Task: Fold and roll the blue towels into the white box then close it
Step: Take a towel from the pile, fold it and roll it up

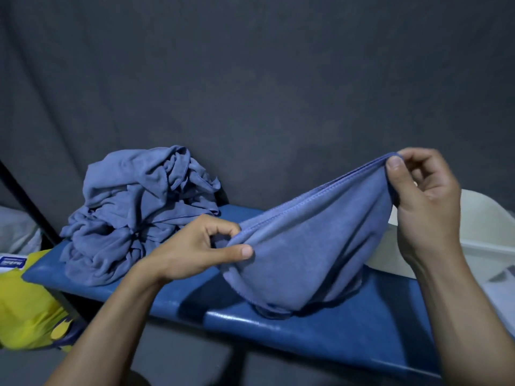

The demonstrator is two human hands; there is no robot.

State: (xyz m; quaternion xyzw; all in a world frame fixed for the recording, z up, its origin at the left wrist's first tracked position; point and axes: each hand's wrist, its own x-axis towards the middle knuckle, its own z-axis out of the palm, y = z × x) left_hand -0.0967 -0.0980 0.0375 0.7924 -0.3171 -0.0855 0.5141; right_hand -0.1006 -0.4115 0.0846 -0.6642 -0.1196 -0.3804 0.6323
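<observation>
A blue towel [309, 246] hangs doubled over between my two hands above the blue bench [348, 327], its lower fold touching the bench top. My left hand [200, 246] pinches the towel's lower left corner between thumb and forefinger. My right hand [426, 196] pinches the upper right corner, raised higher. A crumpled pile of blue towels [136, 210] lies on the left end of the bench. The white box [485, 235] stands at the right, partly hidden behind the towel and my right arm.
A yellow plastic bag [25, 310] with a white label sits at the left below the bench end. A dark grey cloth backdrop [250, 79] hangs behind. A black pole [25, 201] slants at the far left.
</observation>
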